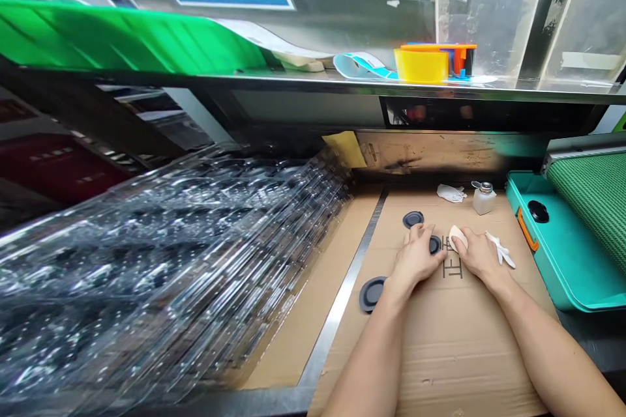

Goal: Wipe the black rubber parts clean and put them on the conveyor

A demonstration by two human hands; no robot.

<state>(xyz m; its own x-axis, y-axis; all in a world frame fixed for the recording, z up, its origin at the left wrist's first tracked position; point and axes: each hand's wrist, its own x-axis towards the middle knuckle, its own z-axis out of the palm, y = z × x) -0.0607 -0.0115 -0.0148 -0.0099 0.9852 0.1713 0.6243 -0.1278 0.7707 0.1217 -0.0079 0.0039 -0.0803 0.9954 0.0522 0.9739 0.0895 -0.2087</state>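
Three dark round discs (435, 245) lie on a cardboard sheet (454, 352). The person's left hand (415, 257) presses down with its fingers on the nearest of them, half covering it, while the right hand (482, 257) grips a white cloth wad (458, 238) just beside that disc. Another disc (413, 219) sits at twelve o'clock from the hands, and the third (372, 294) at eight. Around one o'clock stand one pump bottle (484, 199) and a crumpled white cloth (450, 193); one white glove (499, 249) lies at three o'clock, before a teal tray (552, 254).
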